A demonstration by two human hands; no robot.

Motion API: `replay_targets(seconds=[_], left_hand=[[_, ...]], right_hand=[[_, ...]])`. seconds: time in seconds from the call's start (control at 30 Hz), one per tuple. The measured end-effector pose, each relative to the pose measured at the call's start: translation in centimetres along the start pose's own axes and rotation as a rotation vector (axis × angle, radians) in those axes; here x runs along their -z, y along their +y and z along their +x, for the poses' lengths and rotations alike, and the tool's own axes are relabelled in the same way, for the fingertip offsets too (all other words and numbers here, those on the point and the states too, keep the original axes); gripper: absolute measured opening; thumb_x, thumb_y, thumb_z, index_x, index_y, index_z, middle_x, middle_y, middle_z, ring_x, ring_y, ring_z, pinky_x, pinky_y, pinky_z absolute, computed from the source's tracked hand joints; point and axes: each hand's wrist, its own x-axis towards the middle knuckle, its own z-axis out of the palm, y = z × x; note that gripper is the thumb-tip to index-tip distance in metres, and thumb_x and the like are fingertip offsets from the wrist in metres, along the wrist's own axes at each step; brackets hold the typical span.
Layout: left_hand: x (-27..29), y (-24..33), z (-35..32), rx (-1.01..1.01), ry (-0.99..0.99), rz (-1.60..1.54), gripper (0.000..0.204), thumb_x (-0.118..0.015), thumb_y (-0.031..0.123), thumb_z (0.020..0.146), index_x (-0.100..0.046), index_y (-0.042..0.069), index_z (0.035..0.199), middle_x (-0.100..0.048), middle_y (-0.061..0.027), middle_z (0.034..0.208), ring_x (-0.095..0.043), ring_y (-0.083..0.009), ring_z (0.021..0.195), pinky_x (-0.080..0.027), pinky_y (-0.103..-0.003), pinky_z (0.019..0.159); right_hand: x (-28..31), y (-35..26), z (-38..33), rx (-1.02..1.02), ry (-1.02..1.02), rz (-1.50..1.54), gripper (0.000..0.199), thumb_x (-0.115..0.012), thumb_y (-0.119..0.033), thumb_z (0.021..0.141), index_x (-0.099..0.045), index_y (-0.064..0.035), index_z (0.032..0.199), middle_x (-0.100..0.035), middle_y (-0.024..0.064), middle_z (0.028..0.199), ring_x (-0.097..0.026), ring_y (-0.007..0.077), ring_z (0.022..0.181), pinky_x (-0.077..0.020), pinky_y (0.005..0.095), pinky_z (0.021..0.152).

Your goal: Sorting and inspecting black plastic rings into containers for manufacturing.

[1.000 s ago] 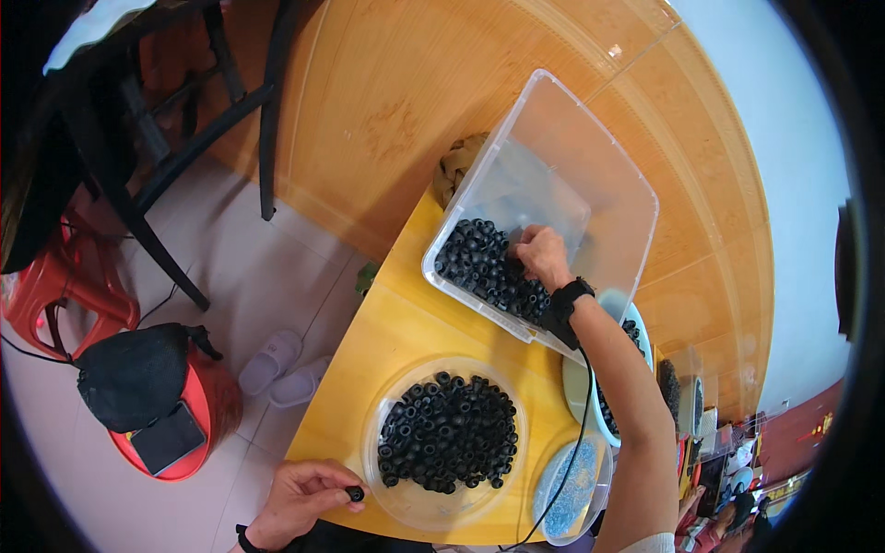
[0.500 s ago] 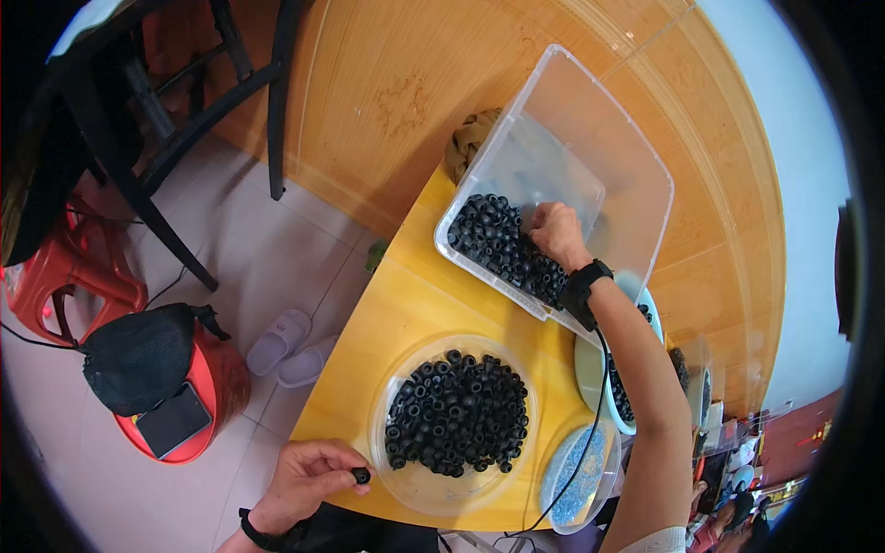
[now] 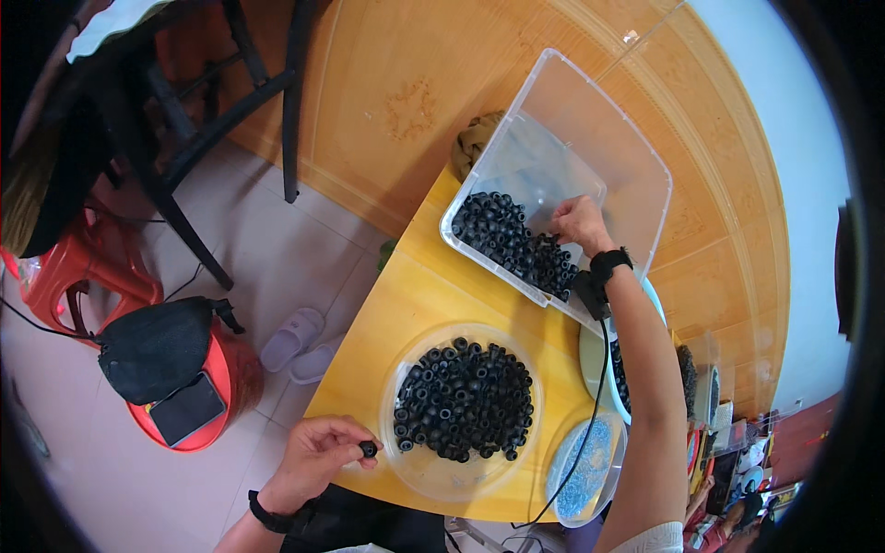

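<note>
My left hand [image 3: 318,461] is beside the near left rim of a round clear tub [image 3: 433,481], pinching a small black hollow rubber-like piece [image 3: 368,449] between thumb and fingers. Many similar black pieces [image 3: 466,396] are heaped in that tub. My right hand [image 3: 581,224] reaches into a large clear plastic bin [image 3: 613,138] at the back of the table. Its fingers are bent together at the edge of a pile of black pieces [image 3: 502,235]. Whatever they pinch, if anything, is too small to make out.
Right of the tub stand a pale green bowl [image 3: 595,364] with black pieces and a clear container of blue beads [image 3: 585,475]. A black cable [image 3: 585,442] runs from my right wrist across the yellow table [image 3: 369,359]. Left on the floor are a red bucket [image 3: 244,387] and slippers [image 3: 293,339].
My right hand has shifted slightly right within the bin, away from the pile's middle. My left hand keeps its pinch on the black piece. The whole view has tilted a little.
</note>
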Motion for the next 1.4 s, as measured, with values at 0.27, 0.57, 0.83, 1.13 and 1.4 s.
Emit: replay_targets(seconds=[0.27, 0.57, 0.83, 1.13, 1.4], left_hand=[[0.4, -0.5, -0.3, -0.064, 0.004, -0.119, 0.017, -0.055, -0.006, 0.081, -0.059, -0.004, 0.097, -0.062, -0.0146, 0.093, -0.063, -0.0199, 0.077, -0.052, -0.031, 0.073], [0.1, -0.1, 0.4, -0.079, 0.028, -0.039, 0.017, -0.055, 0.000, 0.085, -0.058, -0.002, 0.101, -0.063, -0.0124, 0.093, -0.062, -0.0172, 0.077, -0.052, -0.028, 0.073], [0.0, -0.8, 0.8, -0.107, -0.063, -0.037, 0.018, -0.056, 0.002, 0.085, -0.059, -0.002, 0.103, -0.064, -0.0101, 0.092, -0.062, -0.0145, 0.077, -0.052, -0.026, 0.073], [0.4, -0.5, 0.3, -0.102, -0.073, -0.042, 0.019, -0.057, 0.003, 0.085, -0.059, -0.001, 0.103, -0.064, -0.0092, 0.092, -0.062, -0.0140, 0.077, -0.052, -0.025, 0.073], [0.3, -0.5, 1.0, -0.084, -0.086, -0.037, 0.018, -0.056, 0.002, 0.086, -0.058, -0.002, 0.103, -0.063, -0.0103, 0.094, -0.062, -0.0150, 0.078, -0.051, -0.026, 0.073]], right_hand=[[4.7, -3.3, -6.7, -0.053, -0.155, 0.586, 0.008, -0.065, -0.004, 0.072, -0.060, -0.0031, 0.078, -0.062, 0.0051, 0.076, -0.062, 0.0135, 0.068, -0.0534, 0.0231, 0.062], [2.1, -6.2, -23.3, -0.062, -0.430, 0.914, 0.007, -0.062, -0.001, 0.077, -0.060, -0.0034, 0.084, -0.063, 0.0047, 0.078, -0.064, 0.0131, 0.071, -0.0538, 0.0220, 0.063], [-6.5, -3.5, -31.7, -0.178, -0.601, 0.851, 0.011, -0.067, -0.001, 0.073, -0.061, -0.0011, 0.082, -0.063, 0.0050, 0.073, -0.062, 0.0119, 0.065, -0.0513, 0.0218, 0.059], [-9.7, -5.9, -34.2, 0.177, -0.256, 0.490, 0.011, -0.069, 0.001, 0.065, -0.065, 0.0008, 0.075, -0.061, 0.0101, 0.073, -0.061, 0.0140, 0.061, -0.0483, 0.0234, 0.056], [-8.0, -5.0, -33.5, 0.206, -0.242, 0.412, 0.010, -0.060, 0.007, 0.075, -0.064, 0.0041, 0.084, -0.063, 0.0055, 0.075, -0.061, 0.0104, 0.065, -0.0482, 0.0222, 0.056]])
